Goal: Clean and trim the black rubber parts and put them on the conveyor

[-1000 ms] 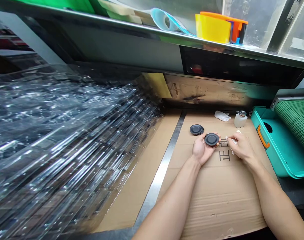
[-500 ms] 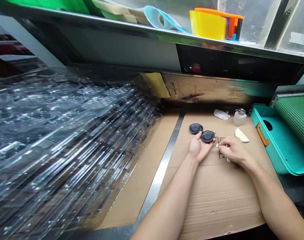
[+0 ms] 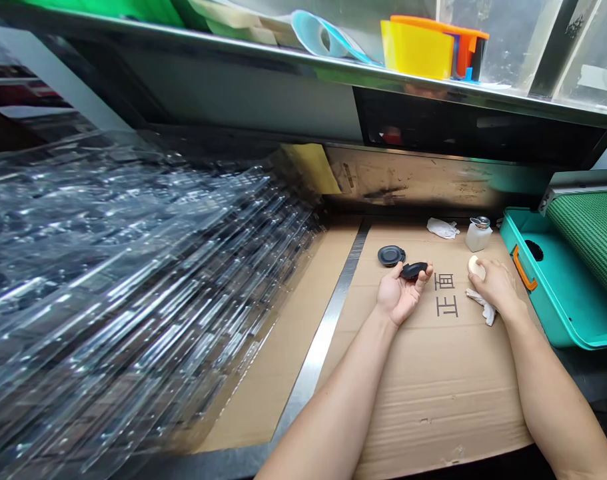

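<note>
My left hand (image 3: 400, 293) is palm up over a cardboard sheet (image 3: 433, 393) and pinches a round black disc (image 3: 414, 269) between thumb and fingertips, tilted nearly edge-on. A second black disc (image 3: 391, 255) lies flat on the cardboard just beyond it. My right hand (image 3: 493, 283) rests to the right with its fingers curled on a small cream oval piece (image 3: 475, 265). A crumpled white wipe (image 3: 483, 304) lies under that hand's palm.
A tall slanted stack of clear plastic trays (image 3: 133, 293) fills the left. A small white pump bottle (image 3: 478, 235) and a crumpled tissue (image 3: 443, 229) sit at the back. A teal bin (image 3: 558, 293) with green mesh stands right. A metal shelf (image 3: 333, 67) carries yellow and orange containers.
My right hand left the disc, moved right and back, and now rests on the cream oval piece with the wipe under it. My left hand tilted the black disc toward edge-on.
</note>
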Tool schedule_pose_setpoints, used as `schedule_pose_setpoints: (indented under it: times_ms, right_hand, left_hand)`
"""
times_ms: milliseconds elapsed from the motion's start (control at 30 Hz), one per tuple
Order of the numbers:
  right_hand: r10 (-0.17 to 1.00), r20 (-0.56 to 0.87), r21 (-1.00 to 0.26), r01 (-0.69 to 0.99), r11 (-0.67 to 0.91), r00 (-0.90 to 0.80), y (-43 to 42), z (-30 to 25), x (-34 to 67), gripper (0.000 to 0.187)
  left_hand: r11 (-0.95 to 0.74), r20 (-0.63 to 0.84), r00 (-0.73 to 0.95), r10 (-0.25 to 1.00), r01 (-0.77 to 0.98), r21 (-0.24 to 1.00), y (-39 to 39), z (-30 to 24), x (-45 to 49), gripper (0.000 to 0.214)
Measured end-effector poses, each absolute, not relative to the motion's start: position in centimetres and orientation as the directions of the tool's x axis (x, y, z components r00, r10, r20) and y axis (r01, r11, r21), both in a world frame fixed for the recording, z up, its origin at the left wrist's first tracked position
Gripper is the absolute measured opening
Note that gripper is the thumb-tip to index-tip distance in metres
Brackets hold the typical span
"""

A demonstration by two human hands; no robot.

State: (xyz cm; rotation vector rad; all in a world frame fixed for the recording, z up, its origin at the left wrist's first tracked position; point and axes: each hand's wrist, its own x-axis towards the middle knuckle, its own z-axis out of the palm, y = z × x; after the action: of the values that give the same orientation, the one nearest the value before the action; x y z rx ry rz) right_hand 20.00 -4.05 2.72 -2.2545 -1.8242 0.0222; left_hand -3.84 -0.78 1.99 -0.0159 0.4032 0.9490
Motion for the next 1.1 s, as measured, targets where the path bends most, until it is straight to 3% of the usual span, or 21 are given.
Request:
schedule_pose_setpoints:
  times_ms: [200,333,467,533,667,800,933,1100]
  right_hand:
    - [0.963,0.144,-0.181,0.963,-0.201,0.228,-4.1,3.1,19.7,0.043]
    - [0.964,0.165,-0.163,0.97,-0.18,0.207,-5.4,5.3,19.2,0.036]
    - [0.993,-0.092,-0.186,0.978,-0.096,0.08,-6.7,6.7,18.8,0.021]
    - [0.99,-0.142,-0.226,0.974,-0.033,0.001,-6.8,6.7,18.5,0.016]
    - [0.966,0.148,-0.438,0.861,0.257,-0.213,-6.4,6.4,17.1,0.023]
    - [0.895,0.381,-0.508,0.756,0.414,-0.234,-6.2,5.3,15.2,0.021]
    - [0.853,0.461,-0.453,0.762,0.463,-0.245,-6.0,3.9,13.9,0.018]
    - [0.881,0.376,-0.29,0.866,0.406,-0.287,-6.1,3.9,13.8,0.021]
  left_hand:
    - [0.583,-0.346,0.504,0.791,-0.793,0.177,-1.0,2.4,-3.8,0.048]
    - [0.573,-0.326,0.488,0.809,-0.779,0.256,-1.0,2.3,-3.7,0.046]
    - [0.535,-0.317,0.433,0.844,-0.726,0.433,-1.2,2.1,-3.1,0.045]
    - [0.508,-0.296,0.414,0.861,-0.671,0.54,-1.5,2.1,-2.6,0.046]
    - [0.456,-0.264,0.409,0.874,-0.5,0.736,-2.3,2.0,-1.7,0.053]
    - [0.418,-0.281,0.392,0.876,-0.325,0.848,-2.9,1.5,-1.1,0.065]
    - [0.353,-0.291,0.345,0.893,-0.132,0.926,-3.2,0.9,-0.8,0.071]
    - [0.265,-0.258,0.353,0.899,0.029,0.964,-3.4,0.9,-0.6,0.075]
